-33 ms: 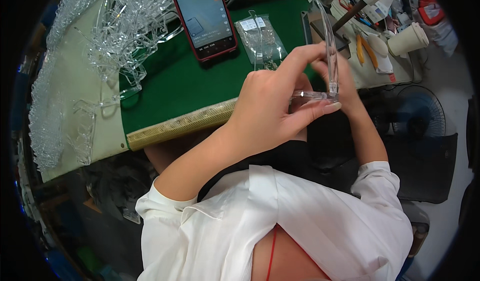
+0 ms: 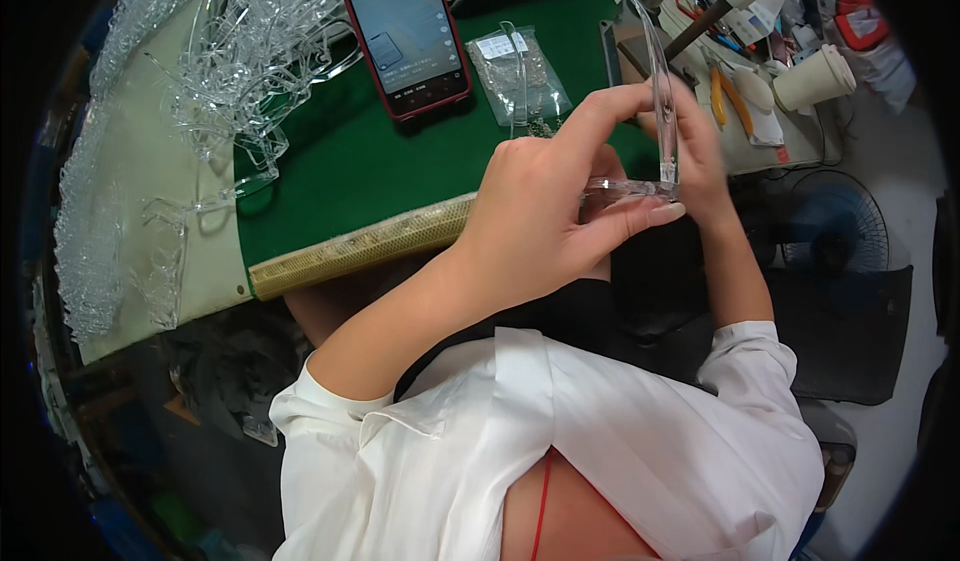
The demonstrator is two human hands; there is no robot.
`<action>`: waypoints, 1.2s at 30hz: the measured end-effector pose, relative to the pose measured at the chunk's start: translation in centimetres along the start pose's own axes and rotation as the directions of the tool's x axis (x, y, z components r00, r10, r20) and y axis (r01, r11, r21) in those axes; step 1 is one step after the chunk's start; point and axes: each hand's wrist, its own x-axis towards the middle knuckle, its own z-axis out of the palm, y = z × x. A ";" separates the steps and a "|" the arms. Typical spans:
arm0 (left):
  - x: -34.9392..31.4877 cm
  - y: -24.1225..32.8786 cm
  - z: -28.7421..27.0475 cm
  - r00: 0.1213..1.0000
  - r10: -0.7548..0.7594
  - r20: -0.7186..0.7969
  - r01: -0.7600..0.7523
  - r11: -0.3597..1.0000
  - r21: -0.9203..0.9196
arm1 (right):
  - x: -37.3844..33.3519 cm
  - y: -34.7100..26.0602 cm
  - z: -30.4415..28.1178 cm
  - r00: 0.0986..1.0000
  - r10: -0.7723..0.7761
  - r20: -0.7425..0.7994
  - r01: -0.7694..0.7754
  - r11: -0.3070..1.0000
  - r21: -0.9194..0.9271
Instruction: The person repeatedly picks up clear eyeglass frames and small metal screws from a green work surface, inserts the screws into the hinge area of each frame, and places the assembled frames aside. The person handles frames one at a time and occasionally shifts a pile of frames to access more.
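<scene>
My left hand (image 2: 530, 211) is closed on a clear plastic eyeglasses frame (image 2: 625, 189), pinching its front between thumb and fingers. One long clear temple arm (image 2: 660, 81) stands up from the hinge corner, reaching toward the far edge of the view. Just behind that temple is my right hand (image 2: 705, 156), partly hidden and smeared by motion, so its fingers cannot be made out. Beyond my left hand, a small clear bag of tiny metal parts (image 2: 522, 76) lies on the green mat (image 2: 350, 176), with some loose bits spilling near its lower edge.
A heap of clear eyeglasses frames (image 2: 265, 51) covers the far left, beside bubble wrap (image 2: 90, 251). A phone in a red case (image 2: 405, 41) stands at the back. At right are orange-handled pliers (image 2: 735, 101), a pale cup (image 2: 815, 78) and, lower down, a fan (image 2: 835, 223).
My right hand has shifted slightly right behind the temple, and its fingers are more blurred. My left hand keeps its hold on the eyeglasses frame.
</scene>
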 end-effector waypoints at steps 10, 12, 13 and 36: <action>0.0 -0.3 1.1 0.998 -0.042 -0.052 0.041 0.999 -0.010 | 1.4 -5.9 -1.5 0.880 -0.460 0.117 0.474 0.860 -0.187; 0.0 0.0 0.8 0.994 -0.100 -0.034 0.099 0.995 -0.019 | 1.8 -5.8 -1.6 0.831 -0.539 0.137 0.556 0.800 -0.225; -0.3 0.4 0.8 0.990 -0.139 -0.034 0.138 0.990 -0.033 | 1.7 -6.1 -1.4 0.834 -0.535 0.131 0.551 0.801 -0.234; -0.8 0.0 1.1 0.998 -0.033 -0.058 0.035 0.998 0.047 | 1.6 -6.1 -1.4 0.795 -0.578 0.181 0.606 0.758 -0.242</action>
